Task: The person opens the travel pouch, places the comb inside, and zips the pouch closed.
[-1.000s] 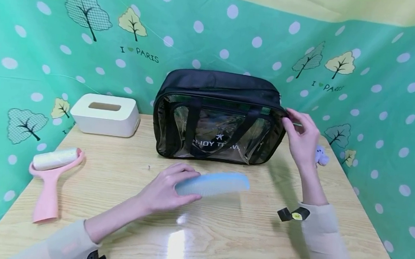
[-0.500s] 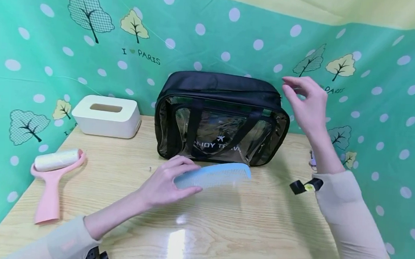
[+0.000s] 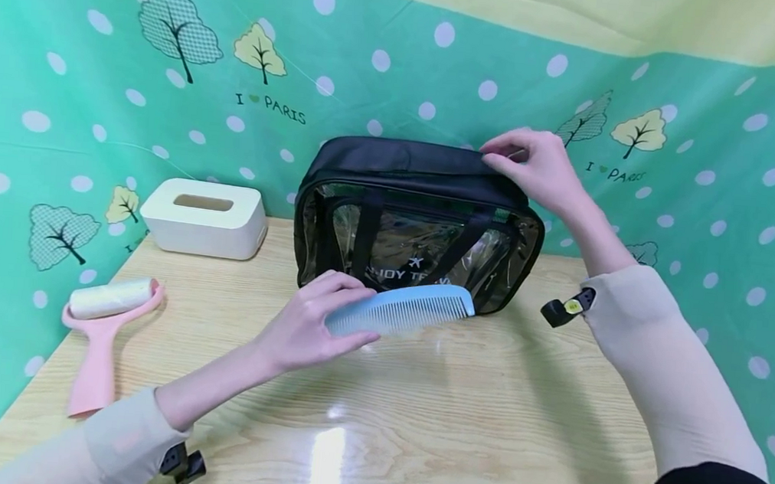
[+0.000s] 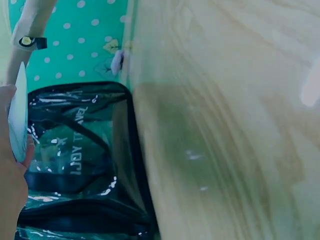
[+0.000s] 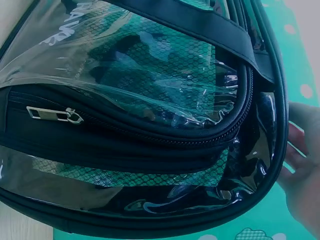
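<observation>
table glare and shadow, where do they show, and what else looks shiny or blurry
Head view: white glare on the table near the bottom centre, a long soft shadow down its right side, the comb blurred at its tooth tips; left wrist view: a bright patch at the frame's right edge; right wrist view: shiny highlights on the clear plastic of the bag.

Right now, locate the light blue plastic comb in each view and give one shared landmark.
Head: the light blue plastic comb is a little below centre, in the left hand.
Left wrist: a narrow pale sliver near the left edge.
Right wrist: not in it.
Shared landmark: the black and clear plastic bag.
</observation>
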Action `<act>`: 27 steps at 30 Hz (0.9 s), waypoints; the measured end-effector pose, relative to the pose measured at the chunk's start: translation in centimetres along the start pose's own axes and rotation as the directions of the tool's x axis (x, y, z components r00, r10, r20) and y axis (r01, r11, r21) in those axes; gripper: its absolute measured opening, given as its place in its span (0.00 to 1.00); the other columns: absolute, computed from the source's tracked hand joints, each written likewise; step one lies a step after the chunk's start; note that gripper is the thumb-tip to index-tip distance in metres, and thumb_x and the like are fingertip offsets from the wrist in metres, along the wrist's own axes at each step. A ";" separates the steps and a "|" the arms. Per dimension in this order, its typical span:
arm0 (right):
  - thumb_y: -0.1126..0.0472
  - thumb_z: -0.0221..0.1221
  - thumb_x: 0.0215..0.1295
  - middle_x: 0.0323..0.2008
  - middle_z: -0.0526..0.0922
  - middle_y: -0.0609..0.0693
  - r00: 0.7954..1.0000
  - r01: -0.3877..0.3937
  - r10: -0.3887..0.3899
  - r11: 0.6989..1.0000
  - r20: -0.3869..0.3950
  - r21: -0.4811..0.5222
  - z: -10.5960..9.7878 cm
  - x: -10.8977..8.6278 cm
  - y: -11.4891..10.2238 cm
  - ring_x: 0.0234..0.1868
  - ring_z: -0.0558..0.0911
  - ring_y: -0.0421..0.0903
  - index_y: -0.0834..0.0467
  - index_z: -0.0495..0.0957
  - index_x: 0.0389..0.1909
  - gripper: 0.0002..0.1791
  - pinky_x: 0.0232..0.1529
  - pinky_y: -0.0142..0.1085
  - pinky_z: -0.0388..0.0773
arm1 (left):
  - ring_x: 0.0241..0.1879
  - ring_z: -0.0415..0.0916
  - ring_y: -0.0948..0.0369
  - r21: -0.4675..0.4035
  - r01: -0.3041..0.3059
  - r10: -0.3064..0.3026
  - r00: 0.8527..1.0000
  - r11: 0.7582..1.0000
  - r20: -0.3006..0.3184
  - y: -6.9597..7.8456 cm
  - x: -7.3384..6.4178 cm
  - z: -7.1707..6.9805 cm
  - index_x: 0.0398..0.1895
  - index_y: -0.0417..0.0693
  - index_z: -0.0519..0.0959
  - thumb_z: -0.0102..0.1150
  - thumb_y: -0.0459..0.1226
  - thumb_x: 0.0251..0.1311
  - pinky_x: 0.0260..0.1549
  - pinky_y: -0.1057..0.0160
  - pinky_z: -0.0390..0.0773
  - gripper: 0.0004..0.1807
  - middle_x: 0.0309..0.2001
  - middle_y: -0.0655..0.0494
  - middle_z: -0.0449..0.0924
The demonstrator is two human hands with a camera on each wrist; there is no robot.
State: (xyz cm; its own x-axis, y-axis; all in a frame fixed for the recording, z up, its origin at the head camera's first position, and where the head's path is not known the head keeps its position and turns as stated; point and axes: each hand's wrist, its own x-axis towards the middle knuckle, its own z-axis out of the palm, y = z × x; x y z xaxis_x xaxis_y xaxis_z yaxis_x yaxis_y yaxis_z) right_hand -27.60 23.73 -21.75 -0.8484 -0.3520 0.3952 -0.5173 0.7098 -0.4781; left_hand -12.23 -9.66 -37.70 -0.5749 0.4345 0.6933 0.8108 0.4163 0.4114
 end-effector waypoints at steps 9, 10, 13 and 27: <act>0.52 0.61 0.74 0.53 0.88 0.53 0.980 0.005 0.003 0.999 0.199 -0.039 0.5 1.1 0.5 0.51 0.84 0.45 0.53 0.86 0.54 0.15 0.52 0.31 0.75 | 0.50 0.78 0.58 0.061 -0.056 0.057 0.998 0.997 -0.022 0.0 1.3 -1.3 0.54 0.44 0.86 0.79 0.48 0.52 0.45 0.61 0.83 0.28 0.49 0.52 0.85; 0.53 0.61 0.74 0.54 0.88 0.53 0.977 0.006 0.002 0.999 0.215 -0.040 0.5 1.2 0.5 0.52 0.84 0.46 0.53 0.87 0.54 0.14 0.53 0.34 0.76 | 0.50 0.78 0.58 0.071 -0.070 0.072 0.997 0.995 -0.027 0.0 1.4 -1.4 0.55 0.43 0.85 0.78 0.48 0.53 0.45 0.61 0.83 0.28 0.49 0.52 0.84; 0.53 0.63 0.73 0.55 0.88 0.54 0.964 0.003 0.009 0.999 0.266 -0.045 0.6 1.5 0.6 0.55 0.84 0.48 0.53 0.87 0.53 0.14 0.57 0.42 0.76 | 0.49 0.78 0.56 0.090 -0.123 0.128 0.991 0.988 -0.048 -0.1 1.9 -1.8 0.55 0.41 0.85 0.78 0.48 0.53 0.46 0.60 0.82 0.29 0.49 0.50 0.84; 0.58 0.63 0.72 0.62 0.84 0.59 0.895 -0.009 0.048 0.996 0.444 -0.090 1.0 2.3 0.8 0.62 0.82 0.55 0.57 0.80 0.64 0.21 0.63 0.52 0.78 | 0.47 0.79 0.50 0.166 -0.241 0.259 0.961 0.956 -0.095 0.0 4.0 -4.0 0.55 0.36 0.84 0.73 0.51 0.59 0.46 0.57 0.81 0.30 0.48 0.43 0.84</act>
State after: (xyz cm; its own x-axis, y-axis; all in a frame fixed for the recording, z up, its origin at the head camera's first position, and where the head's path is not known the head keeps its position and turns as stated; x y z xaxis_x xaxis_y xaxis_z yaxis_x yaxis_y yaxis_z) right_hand -30.10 22.82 -22.01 -0.8341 -0.5514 -0.0175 -0.4971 0.7651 -0.4093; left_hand -14.14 -11.12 -32.54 -0.3326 0.4492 0.8292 0.8956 0.4258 0.1285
